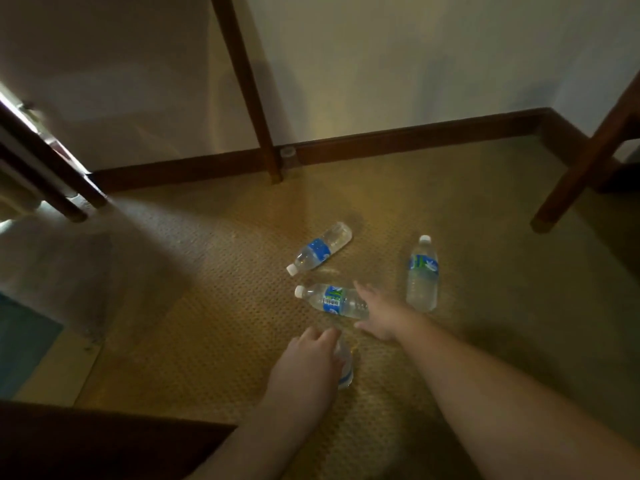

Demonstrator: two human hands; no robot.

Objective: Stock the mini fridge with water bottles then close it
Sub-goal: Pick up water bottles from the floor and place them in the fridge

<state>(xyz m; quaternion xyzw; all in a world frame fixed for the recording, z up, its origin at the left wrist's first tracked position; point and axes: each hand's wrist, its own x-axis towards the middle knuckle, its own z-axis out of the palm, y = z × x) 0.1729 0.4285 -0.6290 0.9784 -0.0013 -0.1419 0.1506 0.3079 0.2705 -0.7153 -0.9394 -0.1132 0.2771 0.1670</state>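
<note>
Several clear water bottles with blue labels lie on the tan carpet. My left hand (313, 363) covers one bottle (344, 367), fingers curled over it, most of the bottle hidden. My right hand (377, 315) is spread open at the base end of a second bottle (330, 300), fingers around it but not closed. A third bottle (320, 248) lies farther back, cap toward the left. A fourth bottle (422, 273) lies to the right, cap pointing away. The mini fridge door (41, 161) stands open at the left edge, light spilling out.
A dark wooden table leg (256, 109) stands at the back by the baseboard (398, 140); another leg (581, 174) is at the right. A dark wooden panel (86, 441) fills the lower left corner. Bare carpet lies between the bottles and the fridge.
</note>
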